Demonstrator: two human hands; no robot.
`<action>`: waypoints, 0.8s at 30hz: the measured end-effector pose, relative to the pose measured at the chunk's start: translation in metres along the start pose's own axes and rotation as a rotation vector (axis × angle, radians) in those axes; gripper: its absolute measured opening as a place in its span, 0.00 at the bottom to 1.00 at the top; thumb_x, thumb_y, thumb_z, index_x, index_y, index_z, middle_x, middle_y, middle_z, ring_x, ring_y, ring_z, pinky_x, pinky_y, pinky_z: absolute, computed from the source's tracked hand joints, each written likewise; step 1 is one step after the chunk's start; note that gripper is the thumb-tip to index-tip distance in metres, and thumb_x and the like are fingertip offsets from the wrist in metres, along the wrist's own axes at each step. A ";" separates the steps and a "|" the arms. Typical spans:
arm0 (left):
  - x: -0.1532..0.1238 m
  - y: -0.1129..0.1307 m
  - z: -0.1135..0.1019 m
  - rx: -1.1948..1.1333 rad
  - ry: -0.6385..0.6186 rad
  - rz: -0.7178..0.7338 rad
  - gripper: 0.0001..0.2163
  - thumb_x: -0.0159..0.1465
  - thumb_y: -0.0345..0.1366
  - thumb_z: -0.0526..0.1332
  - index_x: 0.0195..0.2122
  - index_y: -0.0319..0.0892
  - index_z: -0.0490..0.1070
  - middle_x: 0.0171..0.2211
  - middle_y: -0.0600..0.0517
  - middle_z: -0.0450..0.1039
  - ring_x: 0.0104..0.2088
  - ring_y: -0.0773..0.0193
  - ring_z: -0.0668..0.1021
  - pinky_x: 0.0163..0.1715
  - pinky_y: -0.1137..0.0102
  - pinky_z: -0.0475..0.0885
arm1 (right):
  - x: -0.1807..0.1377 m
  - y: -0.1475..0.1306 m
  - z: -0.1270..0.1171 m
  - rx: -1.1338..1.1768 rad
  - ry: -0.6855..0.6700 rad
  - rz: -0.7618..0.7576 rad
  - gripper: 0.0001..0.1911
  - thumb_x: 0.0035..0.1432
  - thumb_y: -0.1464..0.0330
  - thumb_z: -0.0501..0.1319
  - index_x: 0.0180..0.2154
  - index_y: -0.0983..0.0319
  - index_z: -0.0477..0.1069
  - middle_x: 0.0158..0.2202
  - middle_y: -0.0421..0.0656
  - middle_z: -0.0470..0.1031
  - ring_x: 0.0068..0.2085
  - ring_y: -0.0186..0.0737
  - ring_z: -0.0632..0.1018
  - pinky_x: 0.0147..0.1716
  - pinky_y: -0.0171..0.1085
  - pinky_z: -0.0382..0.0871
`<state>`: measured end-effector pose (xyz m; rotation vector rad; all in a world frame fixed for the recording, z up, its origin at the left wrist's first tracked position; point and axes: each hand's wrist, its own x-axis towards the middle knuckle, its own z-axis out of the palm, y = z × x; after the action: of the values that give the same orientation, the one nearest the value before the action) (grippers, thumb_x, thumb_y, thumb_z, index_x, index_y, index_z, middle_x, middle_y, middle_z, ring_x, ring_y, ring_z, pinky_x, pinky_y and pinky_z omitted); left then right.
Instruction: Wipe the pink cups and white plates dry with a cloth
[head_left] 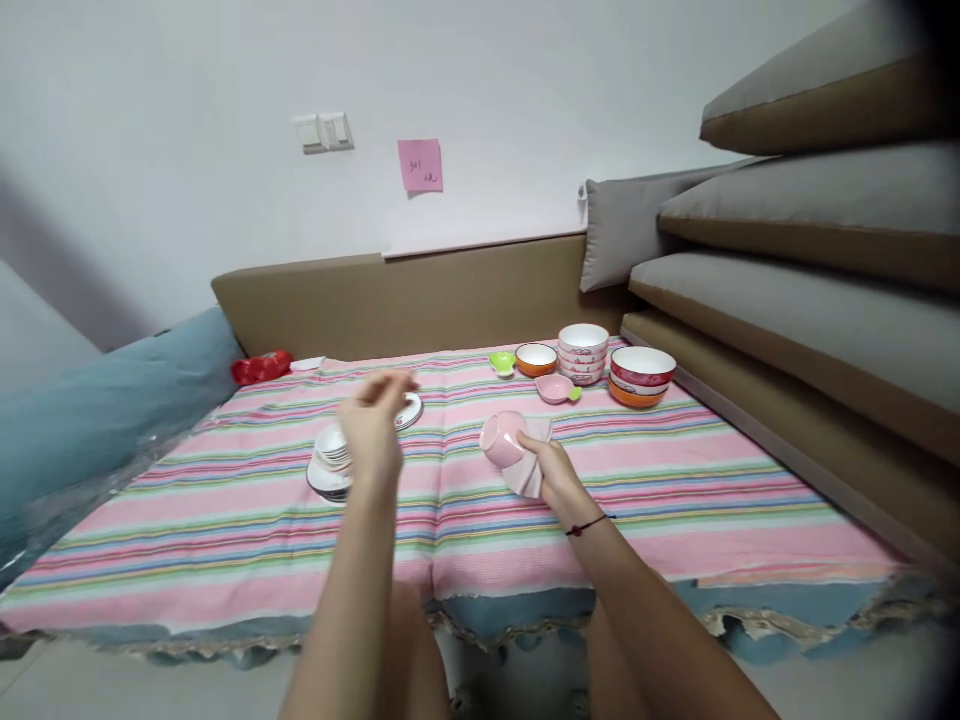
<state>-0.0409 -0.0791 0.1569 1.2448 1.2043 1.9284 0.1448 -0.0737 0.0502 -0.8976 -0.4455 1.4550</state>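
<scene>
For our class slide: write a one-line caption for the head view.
Right hand holds a pink bowl and cloth over a striped tablecloth; left hand raised near stacked dishes.

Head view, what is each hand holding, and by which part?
Right hand holds the pink cup by its side, pink cloth beneath. Left hand: blurred, cannot tell.

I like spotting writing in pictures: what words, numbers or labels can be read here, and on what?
"301", handwritten and faint, my best reading: pink sticky note on the wall.
Second line of that note: too blurred to read.
No writing visible on the pink cup in the right hand or the stacked bowls.
</scene>
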 end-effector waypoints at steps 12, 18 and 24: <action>-0.027 -0.096 0.031 -0.362 -0.431 -0.559 0.24 0.51 0.53 0.68 0.19 0.42 0.57 0.16 0.60 0.52 0.20 0.71 0.64 0.24 0.74 0.64 | 0.005 -0.005 0.003 -0.006 -0.015 -0.035 0.24 0.35 0.63 0.75 0.36 0.67 0.77 0.35 0.47 0.81 0.35 0.47 0.80 0.33 0.38 0.72; -0.028 -0.095 0.035 -0.341 -0.146 -0.577 0.15 0.52 0.47 0.69 0.28 0.42 0.70 0.34 0.52 0.72 0.36 0.66 0.74 0.36 0.72 0.70 | 0.005 -0.001 0.011 -0.104 -0.084 -0.226 0.26 0.42 0.60 0.72 0.43 0.64 0.75 0.42 0.46 0.80 0.44 0.48 0.79 0.41 0.39 0.73; -0.036 -0.084 0.048 -0.655 -0.203 -0.815 0.22 0.57 0.54 0.59 0.43 0.42 0.73 0.43 0.45 0.75 0.40 0.55 0.78 0.40 0.61 0.74 | -0.009 0.026 0.023 -0.711 -0.272 -0.623 0.19 0.58 0.61 0.59 0.46 0.66 0.74 0.44 0.52 0.79 0.46 0.52 0.78 0.48 0.49 0.71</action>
<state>0.0160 -0.0511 0.0748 0.4655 0.7014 1.3507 0.1095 -0.0795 0.0466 -0.9813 -1.3719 0.8283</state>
